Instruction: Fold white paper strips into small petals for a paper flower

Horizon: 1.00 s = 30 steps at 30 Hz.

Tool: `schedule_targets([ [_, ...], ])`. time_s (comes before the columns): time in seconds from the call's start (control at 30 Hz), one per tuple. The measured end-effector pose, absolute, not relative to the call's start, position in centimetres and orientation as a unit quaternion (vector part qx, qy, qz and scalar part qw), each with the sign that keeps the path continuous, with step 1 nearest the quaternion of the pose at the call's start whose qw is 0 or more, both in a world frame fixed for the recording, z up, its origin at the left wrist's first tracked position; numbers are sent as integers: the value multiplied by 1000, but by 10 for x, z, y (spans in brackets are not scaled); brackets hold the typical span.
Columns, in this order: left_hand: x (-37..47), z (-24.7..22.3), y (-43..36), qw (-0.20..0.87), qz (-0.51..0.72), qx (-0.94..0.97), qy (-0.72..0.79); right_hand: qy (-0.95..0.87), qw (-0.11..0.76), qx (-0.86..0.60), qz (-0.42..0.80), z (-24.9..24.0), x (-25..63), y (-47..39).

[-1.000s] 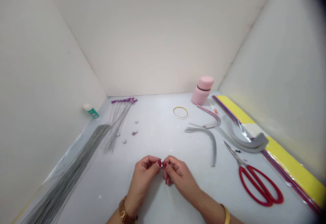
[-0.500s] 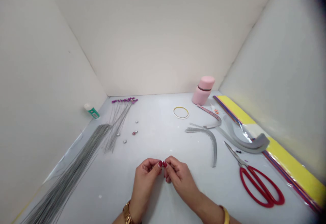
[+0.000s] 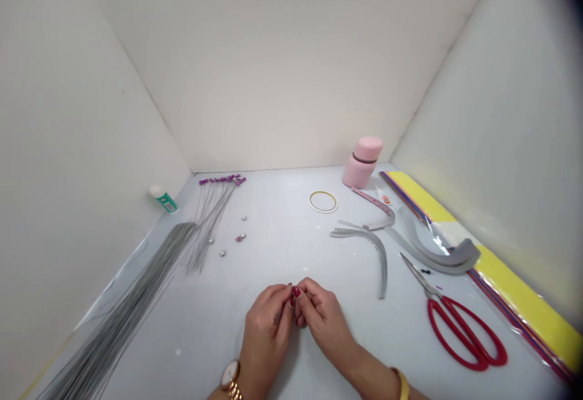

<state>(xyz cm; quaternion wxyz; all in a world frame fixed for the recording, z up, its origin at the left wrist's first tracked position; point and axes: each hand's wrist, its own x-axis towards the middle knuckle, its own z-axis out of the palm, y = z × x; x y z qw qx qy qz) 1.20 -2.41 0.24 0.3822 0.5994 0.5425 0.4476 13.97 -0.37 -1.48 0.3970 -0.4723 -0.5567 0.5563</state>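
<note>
My left hand point(image 3: 268, 326) and my right hand point(image 3: 324, 320) meet fingertip to fingertip over the near middle of the white table point(image 3: 195, 327). Both are closed in a pinch, thumbs side by side. Whatever lies between the fingertips is hidden or too small to name. Left of the hands, several small silvery pieces lie on the table, one of them a silver piece point(image 3: 223, 253). Beyond them are thin wire stems with purple tips point(image 3: 223, 179). A gold watch point(image 3: 231, 376) is on my left wrist.
A thick bundle of grey wires point(image 3: 132, 303) runs along the left. Red-handled scissors point(image 3: 460, 327), curved grey strips point(image 3: 380, 254), a pink bottle point(image 3: 361, 166) and yellow sheets point(image 3: 510, 278) lie right. A ring of tape point(image 3: 323, 209) and green-white tube point(image 3: 166, 201) are farther back.
My left hand has turned, its thumb now pointing more upward and the watch face showing. My right hand has shifted only slightly, still pinched beside it.
</note>
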Motion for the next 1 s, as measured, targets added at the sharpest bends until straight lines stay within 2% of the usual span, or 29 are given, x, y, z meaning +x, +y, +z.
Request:
schedule_targets([
  [0.07, 11, 4, -23, 396, 453, 587, 542, -549, 398, -467, 567, -15, 140, -3],
  [0.3, 8, 3, -10, 570, 461, 408, 544, -533, 391, -457, 595, -14, 140, -1],
  [0.77, 2, 5, -1, 666, 428, 317, 522, -543, 359, -427, 627, -11, 143, 2],
  [1.0, -1, 3, 0, 639, 410, 355, 547, -581, 332, -431, 606, -12, 147, 4],
])
